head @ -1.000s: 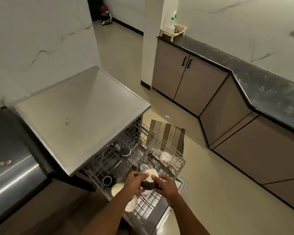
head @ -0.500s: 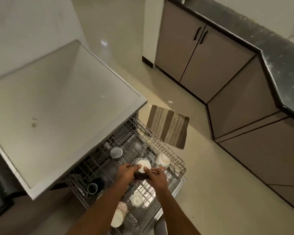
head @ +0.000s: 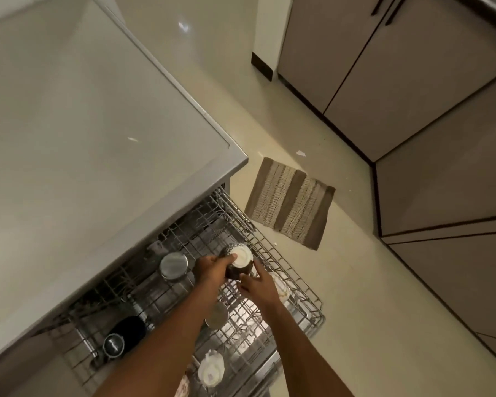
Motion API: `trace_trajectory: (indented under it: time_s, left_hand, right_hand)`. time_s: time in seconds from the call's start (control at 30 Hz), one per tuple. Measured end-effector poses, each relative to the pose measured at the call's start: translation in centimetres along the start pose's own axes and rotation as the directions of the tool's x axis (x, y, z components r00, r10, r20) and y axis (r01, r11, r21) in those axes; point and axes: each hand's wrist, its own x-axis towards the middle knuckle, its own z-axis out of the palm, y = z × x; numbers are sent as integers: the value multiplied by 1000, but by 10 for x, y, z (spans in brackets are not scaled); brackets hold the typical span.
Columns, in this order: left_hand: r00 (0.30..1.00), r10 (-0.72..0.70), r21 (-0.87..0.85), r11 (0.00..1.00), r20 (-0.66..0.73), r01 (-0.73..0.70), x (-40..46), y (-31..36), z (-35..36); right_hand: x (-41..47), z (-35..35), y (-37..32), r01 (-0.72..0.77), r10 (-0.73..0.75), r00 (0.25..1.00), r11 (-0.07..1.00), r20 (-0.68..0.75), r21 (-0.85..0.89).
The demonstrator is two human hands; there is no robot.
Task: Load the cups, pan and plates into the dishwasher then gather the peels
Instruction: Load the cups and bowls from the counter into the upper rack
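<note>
Left hand (head: pixel 212 266) grips dark cup (head: pixel 238 260) upside down; right hand (head: pixel 259 285), fingers loose, touches its near side over rack (head: pixel 298 285).

The cup (head: pixel 239 260) is dark with a pale speckled pattern and a white base. The rack (head: pixel 284 270) is grey wire. The mat (head: pixel 289 202) has brown and beige herringbone stripes. The cabinets (head: pixel 384 67) are taupe, the floor (head: pixel 355 282) cream.

Both forearms reach forward, left hand (head: pixel 212 266) fingers curled in a grip, right hand (head: pixel 258 285) fingers extended.
</note>
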Motion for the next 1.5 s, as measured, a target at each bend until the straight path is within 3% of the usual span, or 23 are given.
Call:
trace_trajectory:
  time_s: [0.13, 0.3, 0.43, 0.7, 0.9, 1.0, 1.1, 1.17, 1.37, 1.5]
  left_hand:
    - [995, 44, 51, 998, -88, -39, 24, 5, 20]
    - [985, 138, 182, 976, -104, -117, 33, 3, 35]
    - [976, 176, 258, 956, -124, -139, 22, 4, 42]
    - [992, 103, 283, 952, 72, -119, -13, -6, 3]
    - [986, 105, 252, 958, 131, -135, -43, -19, -61]
    - [977, 97, 226, 964, 188, -140, -71, -19, -92]
    - [966, 85, 189, 973, 244, -133, -118, -18, -119]
    - [962, 90, 169, 976, 259, -136, -142, -21, -136]
    - [932, 227, 336, 887, 281, -317, -191, -42, -179]
    - [856, 423, 510, 687, 299, -518, -247, -57, -202]
  right_hand:
    - [44, 3, 7, -6, 0, 998, 995, -59, -95]
    - [63, 6, 16, -59, 60, 995, 998, -83, 10]
    - [52, 7, 9, -33, 29, 996, 998, -79, -57]
    - [14, 20, 6, 11, -36, 987, 987, -155, -160]
    - [-68, 34, -1, 4, -37, 978, 987, -207, -158]
    - [-122, 43, -12, 61, -172, 966, 876, -191, -479]
    - [-166, 51, -18, 90, -225, 972, 633, -71, -769]
    - [-190, 55, -22, 111, -243, 969, 552, -32, -826]
    - [-245, 70, -29, 176, -318, 947, 417, 38, -892]
    - [-282, 79, -27, 237, -354, 928, 326, 114, -915]
